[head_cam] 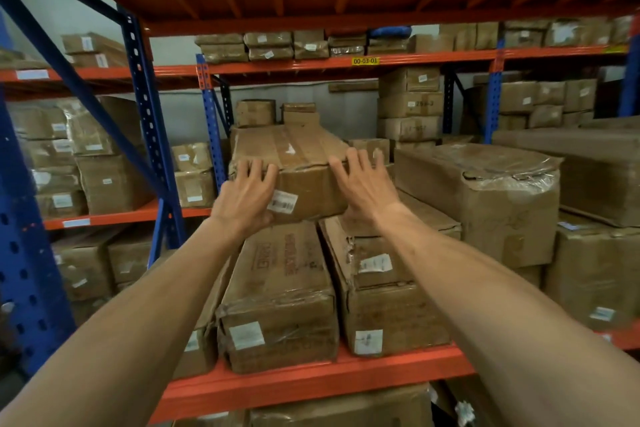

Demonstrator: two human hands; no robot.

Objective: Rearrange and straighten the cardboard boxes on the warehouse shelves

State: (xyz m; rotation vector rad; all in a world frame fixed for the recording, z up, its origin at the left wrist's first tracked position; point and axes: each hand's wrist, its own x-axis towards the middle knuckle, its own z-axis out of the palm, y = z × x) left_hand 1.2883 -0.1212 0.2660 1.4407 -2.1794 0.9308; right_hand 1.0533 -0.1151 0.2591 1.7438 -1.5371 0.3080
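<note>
A long cardboard box (294, 156) with a white label on its near end lies on top of two other long boxes, one printed in red (280, 274) and one torn (377, 288), on the middle shelf. My left hand (247, 196) holds its near left corner, fingers spread over the top edge and thumb under the end face. At the near right corner my right hand (362, 184) does the same, its fingers splayed on the top. The box points away from me, toward the back wall.
A plastic-wrapped box (485, 201) stands close on the right, with more boxes beyond it. The orange shelf beam (311, 381) runs in front below. A blue upright (152, 135) and its diagonal brace stand left. Stacked boxes fill the back and side racks.
</note>
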